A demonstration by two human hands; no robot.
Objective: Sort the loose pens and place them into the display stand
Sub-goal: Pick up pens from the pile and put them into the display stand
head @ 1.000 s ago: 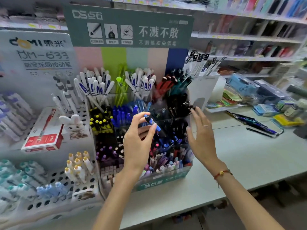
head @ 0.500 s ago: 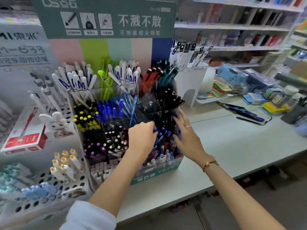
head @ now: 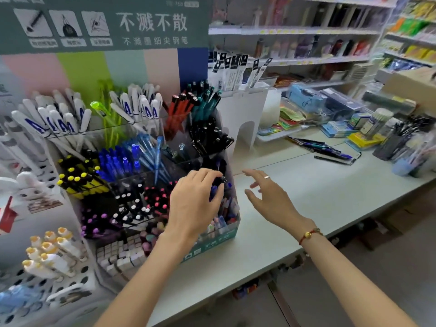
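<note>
A tiered clear display stand (head: 213,241) with a green base stands on the pale table, its compartments packed with white, blue, yellow-tipped, red and black pens. My left hand (head: 192,206) reaches over its right-hand middle compartment and pinches a blue pen (head: 214,191) with a dark end, lowered among the other pens there. To the right of the stand, my right hand (head: 271,199) hovers just above the table with its fingers spread, holding nothing. Several loose dark and blue pens (head: 330,149) lie farther back on the table.
A white perforated rack (head: 47,260) of yellow-capped pens stands at the left. A white holder (head: 243,114) of refills sits behind the stand. Boxes, packets and a cup of pens (head: 396,140) crowd the back right. The table edge (head: 259,263) runs diagonally in front.
My left hand has carried the blue pen down from above the stand into a right-hand compartment. My right hand has moved away from the stand's side and out over the table.
</note>
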